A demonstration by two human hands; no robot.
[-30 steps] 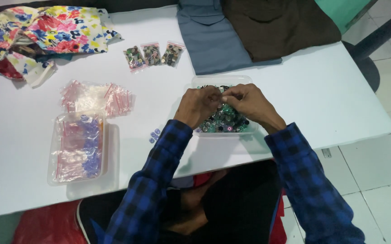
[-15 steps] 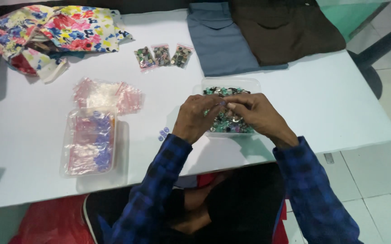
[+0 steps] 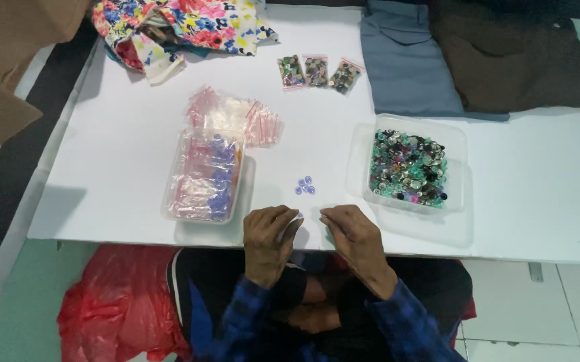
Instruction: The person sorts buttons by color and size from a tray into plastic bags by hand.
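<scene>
Purple buttons lie loose on the white table: light, hard, slippery; pinch each by its rim. Left hand and right hand rest curled just below them; any contents cannot be told.

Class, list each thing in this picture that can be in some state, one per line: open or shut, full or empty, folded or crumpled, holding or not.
Button tray: open, full of mixed buttons.
Bag tray: open, holds filled small bags.
Three small bags: filled with buttons; whether sealed is unclear.
Empty bags: loose pile.
Purple buttons: loose on table.
Floral cloth: crumpled.
Blue garment: folded.
Left hand: curled; contents unclear.
Right hand: the same.
</scene>
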